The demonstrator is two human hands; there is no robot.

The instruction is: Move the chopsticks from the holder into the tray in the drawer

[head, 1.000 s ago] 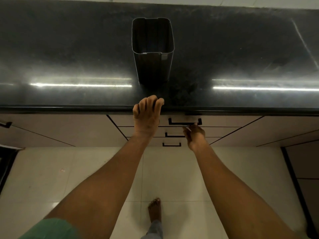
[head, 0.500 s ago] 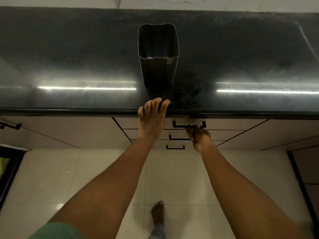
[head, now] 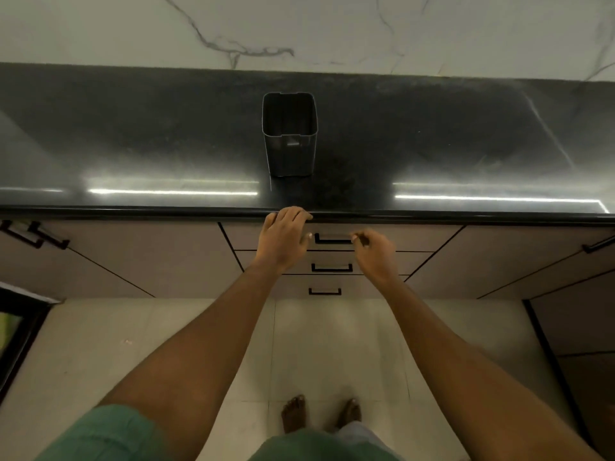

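The dark metal chopstick holder (head: 289, 134) stands upright on the black counter, and I see no chopsticks in it. The top drawer (head: 412, 239) below the counter edge is closed, so the tray is hidden. My left hand (head: 283, 237) rests with its fingers on the counter's front edge, holding nothing. My right hand (head: 371, 249) is loosely curled, with its fingertips at the right end of the top drawer's black handle (head: 332, 240). Whether they grip the handle is unclear.
Two more closed drawers with black handles (head: 331, 268) sit below the top one. Cabinet doors flank them on both sides. The black counter (head: 133, 144) backs onto a marble wall. My bare feet (head: 294, 414) stand on light floor tiles.
The view has pulled back and up, showing the wall and both feet. My right hand slid from the handle's middle to its right end. My left hand stays at the counter edge.
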